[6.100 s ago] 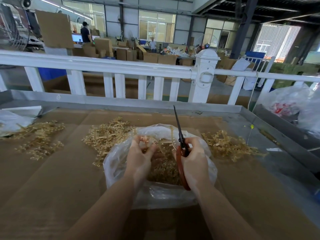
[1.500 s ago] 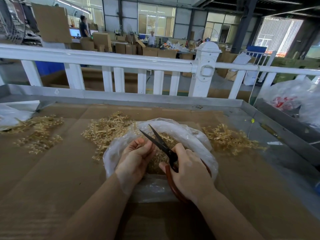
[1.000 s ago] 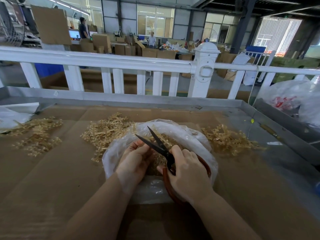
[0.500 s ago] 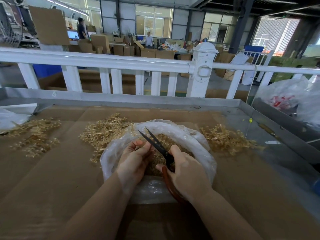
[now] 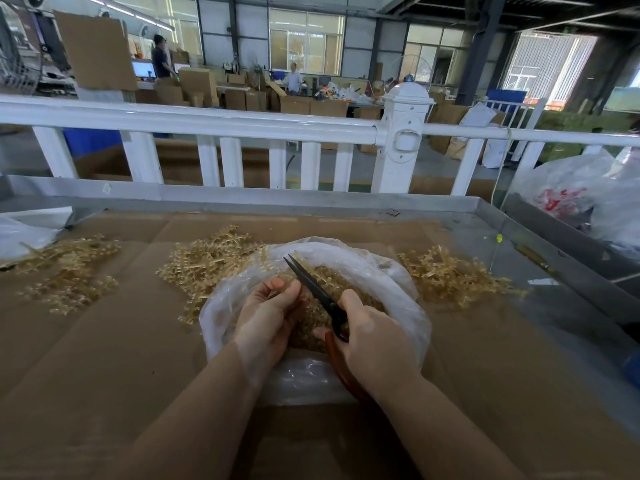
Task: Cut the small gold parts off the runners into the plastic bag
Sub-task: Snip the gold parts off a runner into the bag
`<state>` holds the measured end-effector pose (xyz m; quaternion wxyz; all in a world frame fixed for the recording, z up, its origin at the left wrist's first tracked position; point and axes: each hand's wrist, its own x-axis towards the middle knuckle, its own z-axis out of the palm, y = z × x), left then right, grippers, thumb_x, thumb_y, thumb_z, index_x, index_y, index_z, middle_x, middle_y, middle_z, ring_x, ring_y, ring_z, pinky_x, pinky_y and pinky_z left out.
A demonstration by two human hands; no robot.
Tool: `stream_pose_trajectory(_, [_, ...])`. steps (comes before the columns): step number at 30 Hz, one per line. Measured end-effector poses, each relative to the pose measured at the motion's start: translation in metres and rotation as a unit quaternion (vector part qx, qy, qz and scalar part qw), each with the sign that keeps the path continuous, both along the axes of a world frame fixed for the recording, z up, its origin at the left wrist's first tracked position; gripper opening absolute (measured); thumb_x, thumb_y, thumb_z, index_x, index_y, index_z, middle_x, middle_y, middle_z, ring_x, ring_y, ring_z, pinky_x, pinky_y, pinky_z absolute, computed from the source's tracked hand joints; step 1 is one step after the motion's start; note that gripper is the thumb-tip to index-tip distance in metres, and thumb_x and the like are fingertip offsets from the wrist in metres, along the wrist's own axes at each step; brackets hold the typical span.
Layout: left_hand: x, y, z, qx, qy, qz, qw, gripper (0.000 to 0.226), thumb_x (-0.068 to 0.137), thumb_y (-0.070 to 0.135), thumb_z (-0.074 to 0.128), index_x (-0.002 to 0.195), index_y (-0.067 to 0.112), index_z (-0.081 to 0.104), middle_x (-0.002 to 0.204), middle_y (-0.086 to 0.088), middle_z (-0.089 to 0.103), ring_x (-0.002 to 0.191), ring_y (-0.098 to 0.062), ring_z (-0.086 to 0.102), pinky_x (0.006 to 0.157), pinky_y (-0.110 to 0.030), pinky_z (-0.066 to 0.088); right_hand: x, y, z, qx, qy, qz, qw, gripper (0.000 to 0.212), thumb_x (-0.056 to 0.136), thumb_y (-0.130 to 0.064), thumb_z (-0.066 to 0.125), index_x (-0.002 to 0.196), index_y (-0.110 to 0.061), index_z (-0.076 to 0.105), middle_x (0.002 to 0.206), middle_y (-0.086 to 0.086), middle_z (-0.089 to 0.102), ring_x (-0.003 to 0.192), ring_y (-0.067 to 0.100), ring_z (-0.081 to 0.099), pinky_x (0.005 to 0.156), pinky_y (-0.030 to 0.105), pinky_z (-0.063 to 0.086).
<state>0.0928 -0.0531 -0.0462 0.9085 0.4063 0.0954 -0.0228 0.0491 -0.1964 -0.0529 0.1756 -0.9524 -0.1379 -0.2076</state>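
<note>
— Head view, middle of the table?
— Clear plastic bag (image 5: 398, 299), mouth rolled open, lying on brown cardboard (image 5: 104, 358). Heaped inside with loose gold parts (image 5: 332, 282).

— Left hand?
— Left hand (image 5: 268, 317) over the near left side of the bag's mouth, fingers curled, thumb and fingertips pinched together just beside the scissor blades. Presumably a small gold piece between them, but too hidden to tell for sure.

— Right hand?
— Right hand (image 5: 377, 344) clenched around the reddish-brown handles of the scissors (image 5: 318, 292). Dark blades nearly closed, pointing up and left across the bag's opening, tips above the far rim.

— Uncut stock?
— Three piles of gold runners on the cardboard: one (image 5: 207, 265) touching the bag's left rim, one (image 5: 450, 275) just right of the bag, one (image 5: 65, 271) well apart at far left.

— Around the table?
— Metal table rim (image 5: 242, 199) at the far edge, white railing (image 5: 207, 123) behind it. Another plastic bag (image 5: 571, 199) with red print at the right. Cardboard boxes (image 5: 197, 84) and two people standing far back in the hall.
</note>
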Motion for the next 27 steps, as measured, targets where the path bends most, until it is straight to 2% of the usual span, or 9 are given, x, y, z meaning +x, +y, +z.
stream_pose_trajectory(3, [-0.001,-0.004,-0.003,0.051,-0.028,0.016,0.998,0.027,0.086,-0.009,0.058,0.073,0.012,0.048,0.062,-0.003,0.065,0.059,-0.013,0.067,0.056,-0.024,0.057,-0.001,0.001,-0.001,0.041,-0.012,-0.013,0.999,0.038,0.086,-0.057,0.056,0.104,-0.024,0.048,0.092,-0.009,0.063,0.082,0.005,0.060,0.066,0.010,0.038])
stream_pose_trajectory(7, [-0.002,-0.007,-0.014,0.178,-0.055,0.061,0.981,0.025,0.082,-0.008,0.065,0.078,0.014,0.054,0.079,-0.007,0.065,0.077,-0.022,0.066,0.066,-0.032,0.055,0.003,0.001,-0.005,0.075,-0.006,-0.036,0.997,0.034,0.086,-0.049,0.060,0.107,-0.024,0.051,0.098,-0.008,0.064,0.091,0.008,0.060,0.072,0.011,0.039])
stream_pose_trajectory(12, [-0.006,-0.005,-0.020,0.269,-0.121,0.115,0.949,0.014,0.084,0.009,0.071,0.084,0.018,0.060,0.082,0.002,0.067,0.068,0.002,0.064,0.060,-0.011,0.048,0.003,0.004,-0.012,0.078,-0.017,-0.048,0.996,0.032,0.084,-0.041,0.062,0.109,-0.023,0.054,0.097,-0.005,0.064,0.090,0.011,0.060,0.072,0.013,0.039])
stream_pose_trajectory(16, [-0.011,-0.006,-0.018,0.348,-0.155,0.135,0.914,0.021,0.087,0.001,0.065,0.085,0.020,0.056,0.086,0.002,0.062,0.069,0.011,0.057,0.064,-0.005,0.044,0.003,0.005,-0.014,0.096,-0.042,-0.055,0.993,0.031,0.080,-0.036,0.068,0.105,-0.021,0.059,0.092,-0.004,0.066,0.087,0.013,0.061,0.071,0.016,0.042])
stream_pose_trajectory(18, [-0.014,-0.007,-0.016,0.356,-0.160,0.131,0.911,0.025,0.086,-0.001,0.065,0.088,0.021,0.054,0.089,0.002,0.061,0.076,0.006,0.058,0.070,-0.008,0.047,0.002,0.005,-0.015,0.103,-0.048,-0.055,0.992,0.031,0.079,-0.034,0.070,0.105,-0.021,0.059,0.092,-0.005,0.066,0.088,0.013,0.061,0.072,0.019,0.044])
stream_pose_trajectory(20, [-0.015,-0.006,-0.016,0.346,-0.156,0.130,0.916,0.032,0.085,-0.002,0.066,0.092,0.025,0.049,0.093,0.001,0.061,0.085,-0.003,0.061,0.080,-0.018,0.049,0.002,0.005,-0.015,0.110,-0.051,-0.055,0.991,0.032,0.079,-0.034,0.071,0.107,-0.022,0.060,0.093,-0.005,0.066,0.089,0.013,0.061,0.073,0.020,0.047])
stream_pose_trajectory(22, [-0.016,-0.006,-0.016,0.322,-0.153,0.125,0.926,0.036,0.085,0.000,0.066,0.094,0.028,0.046,0.094,0.002,0.061,0.085,-0.001,0.062,0.084,-0.025,0.050,0.001,0.005,-0.015,0.124,-0.059,-0.055,0.989,0.034,0.078,-0.031,0.073,0.108,-0.020,0.061,0.093,-0.004,0.066,0.089,0.014,0.062,0.074,0.021,0.047])
stream_pose_trajectory(25, [-0.017,-0.006,-0.017,0.276,-0.152,0.114,0.942,0.020,0.090,0.014,0.064,0.095,0.026,0.048,0.097,-0.002,0.059,0.089,-0.014,0.059,0.085,-0.030,0.049,-0.001,0.005,-0.015,0.142,-0.081,-0.054,0.985,0.037,0.076,-0.030,0.077,0.108,-0.017,0.063,0.094,-0.003,0.067,0.088,0.014,0.063,0.074,0.019,0.047])
stream_pose_trajectory(27, [-0.017,-0.006,-0.016,0.285,-0.154,0.124,0.938,0.010,0.093,0.017,0.059,0.093,0.023,0.050,0.097,-0.006,0.058,0.088,-0.019,0.055,0.085,-0.035,0.049,-0.002,0.005,-0.015,0.147,-0.083,-0.049,0.984,0.038,0.076,-0.032,0.078,0.108,-0.017,0.063,0.094,-0.003,0.067,0.088,0.013,0.063,0.075,0.020,0.049])
